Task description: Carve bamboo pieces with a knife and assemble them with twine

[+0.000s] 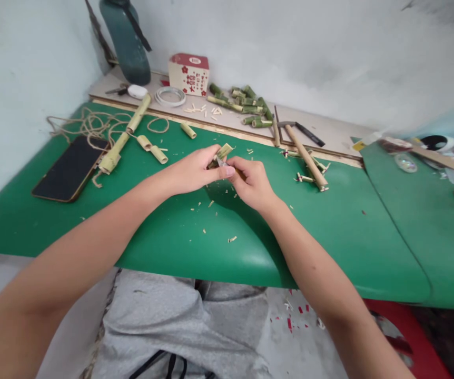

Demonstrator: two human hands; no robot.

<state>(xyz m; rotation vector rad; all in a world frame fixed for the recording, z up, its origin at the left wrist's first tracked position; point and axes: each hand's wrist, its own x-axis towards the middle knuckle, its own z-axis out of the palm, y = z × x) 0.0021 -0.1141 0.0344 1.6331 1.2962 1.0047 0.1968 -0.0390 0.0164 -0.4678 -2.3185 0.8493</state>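
Observation:
My left hand (195, 171) is closed round a short piece of green bamboo (224, 152), whose pale cut end sticks up past my fingers. My right hand (253, 181) is closed too, right beside the left, with its thumb pressed against the bamboo. A small metallic bit shows between the two thumbs; I cannot make out what it is. Both hands hover just over the green mat (164, 237) near its middle. Pale bamboo chips lie scattered on the mat below them.
A black phone (69, 168), twine (88, 123) and bamboo sticks (122, 139) lie at the left. A hammer (304, 152) lies to the right. A red-and-white box (188, 73), a dark bottle (126, 42), a tape coil (170, 96) and cut bamboo (246, 102) sit at the back.

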